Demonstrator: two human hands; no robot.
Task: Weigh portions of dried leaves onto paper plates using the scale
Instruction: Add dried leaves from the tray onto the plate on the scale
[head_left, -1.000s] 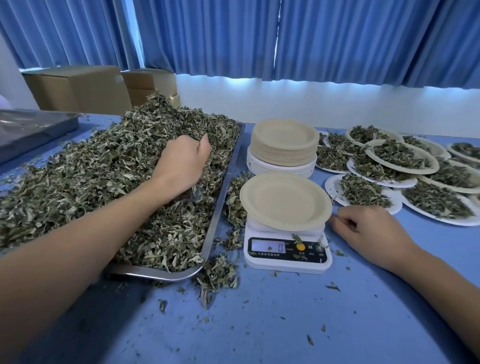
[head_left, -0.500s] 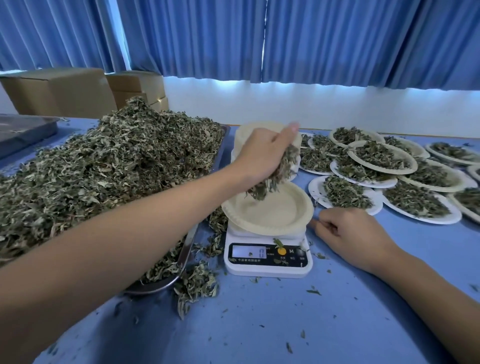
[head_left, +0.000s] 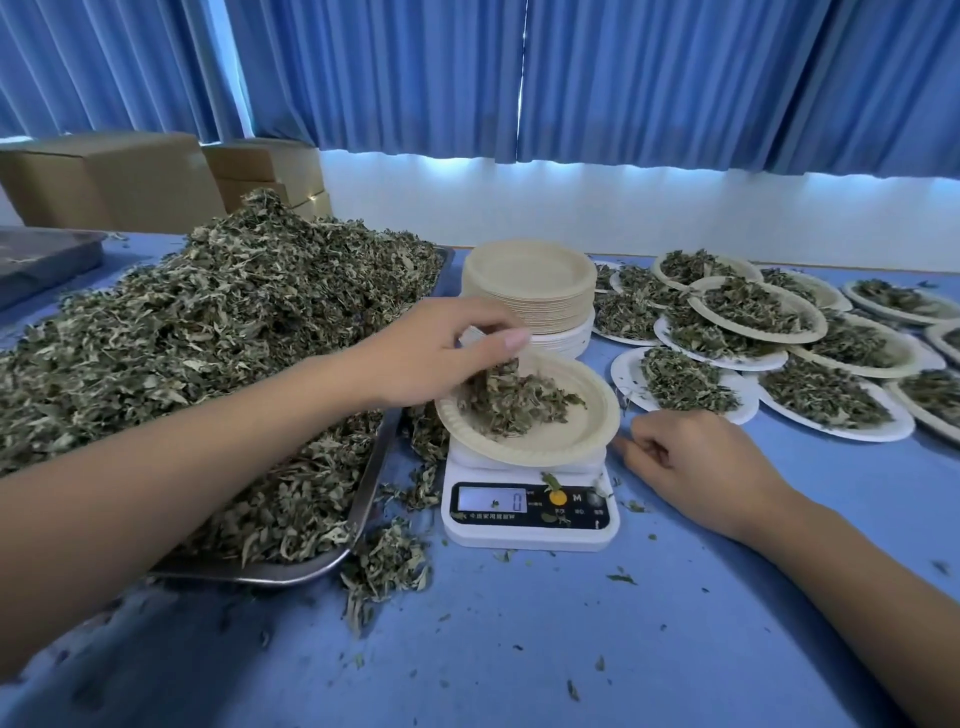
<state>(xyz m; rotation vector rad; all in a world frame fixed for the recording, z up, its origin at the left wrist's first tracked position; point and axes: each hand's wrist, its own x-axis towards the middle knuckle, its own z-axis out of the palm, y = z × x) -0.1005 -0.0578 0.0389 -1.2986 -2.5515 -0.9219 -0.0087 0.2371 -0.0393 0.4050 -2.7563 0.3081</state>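
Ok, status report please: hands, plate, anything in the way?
Left hand holds dried leaves over paper plate on scale. Right hand empty, resting on table. Nothing blocking.

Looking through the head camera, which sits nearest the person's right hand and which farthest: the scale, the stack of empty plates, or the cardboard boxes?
1. Scale, on the table just left of the right hand.
2. Stack of empty plates, farther back, behind the scale.
3. Cardboard boxes, at the far back left.

Left grip (head_left: 441, 353) extended, fingers pinched; right grip (head_left: 696, 467) rests loosely curled.
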